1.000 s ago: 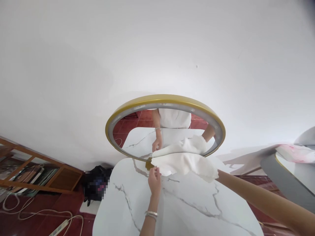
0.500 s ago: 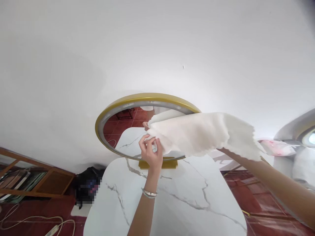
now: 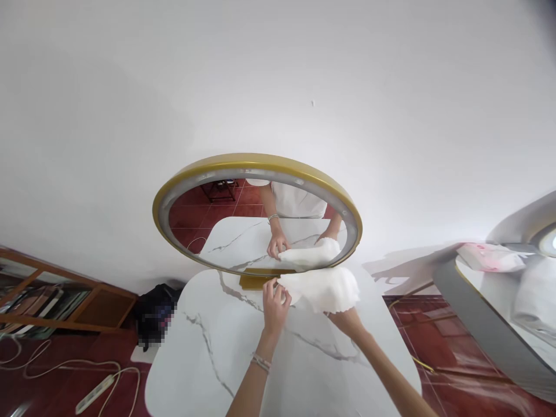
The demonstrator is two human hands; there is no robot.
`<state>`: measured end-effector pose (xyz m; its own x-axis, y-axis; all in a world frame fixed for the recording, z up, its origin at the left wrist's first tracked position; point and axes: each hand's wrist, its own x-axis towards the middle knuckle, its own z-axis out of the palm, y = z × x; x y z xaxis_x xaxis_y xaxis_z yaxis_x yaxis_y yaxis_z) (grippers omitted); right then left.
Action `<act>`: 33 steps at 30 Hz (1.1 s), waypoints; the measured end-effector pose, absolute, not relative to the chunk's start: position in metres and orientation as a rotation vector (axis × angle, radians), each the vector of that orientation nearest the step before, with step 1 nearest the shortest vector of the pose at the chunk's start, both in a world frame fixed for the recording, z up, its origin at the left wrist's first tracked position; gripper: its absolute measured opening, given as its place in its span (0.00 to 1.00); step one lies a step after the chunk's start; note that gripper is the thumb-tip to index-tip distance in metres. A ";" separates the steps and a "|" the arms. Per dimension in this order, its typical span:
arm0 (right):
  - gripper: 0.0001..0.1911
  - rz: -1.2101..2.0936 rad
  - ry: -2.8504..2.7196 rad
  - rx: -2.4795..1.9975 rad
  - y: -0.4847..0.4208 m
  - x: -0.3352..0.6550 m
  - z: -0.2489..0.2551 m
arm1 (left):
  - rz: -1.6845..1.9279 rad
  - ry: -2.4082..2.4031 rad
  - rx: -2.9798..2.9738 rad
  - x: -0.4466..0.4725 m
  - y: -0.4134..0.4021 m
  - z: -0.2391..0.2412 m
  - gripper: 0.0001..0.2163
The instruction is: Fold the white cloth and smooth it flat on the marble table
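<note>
White cloth [image 3: 324,289], left hand [image 3: 276,301] pinching its end, right hand [image 3: 348,324] partly hidden underneath (can't tell its grip)

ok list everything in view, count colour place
table: 1, white with grey veins, centre
mirror: 1, gold-rimmed, table's far end
cloth: 1, white, at the hands
second table: 1, white and grey, right
packet: 1, white and pink, second table
bundle: 1, white, beside the packet
round thing: 1, gold rim, right edge
shelf: 1, brown, at left
bag: 1, black, floor at left
power strip: 1, white, lower left
cord: at least 1, pale, lower left
wall: 1, white, behind
floor: 1, red, below
bracelet: at least 1, pale, left wrist
left hand: 1, at the cloth's left end
right hand: 1, partly hidden by the cloth
</note>
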<state>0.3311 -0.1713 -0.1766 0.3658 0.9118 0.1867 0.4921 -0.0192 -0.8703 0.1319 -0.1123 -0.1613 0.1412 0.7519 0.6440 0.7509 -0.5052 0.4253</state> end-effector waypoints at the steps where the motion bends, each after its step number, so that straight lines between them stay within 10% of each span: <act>1: 0.22 0.601 -1.252 -1.649 -0.177 0.326 -0.180 | 1.270 1.584 2.353 0.127 -0.119 -0.170 0.06; 13: 0.60 0.938 -0.259 -1.385 -0.228 0.322 -0.115 | 1.073 1.483 1.854 0.112 -0.168 -0.142 0.06; 19: 0.24 1.090 -0.684 -1.290 -0.244 0.376 -0.089 | 0.980 1.311 1.815 0.108 -0.171 -0.092 0.06; 33: 0.30 0.609 -1.476 -1.681 -0.292 0.357 -0.045 | 0.970 1.323 2.056 0.044 -0.185 -0.005 0.11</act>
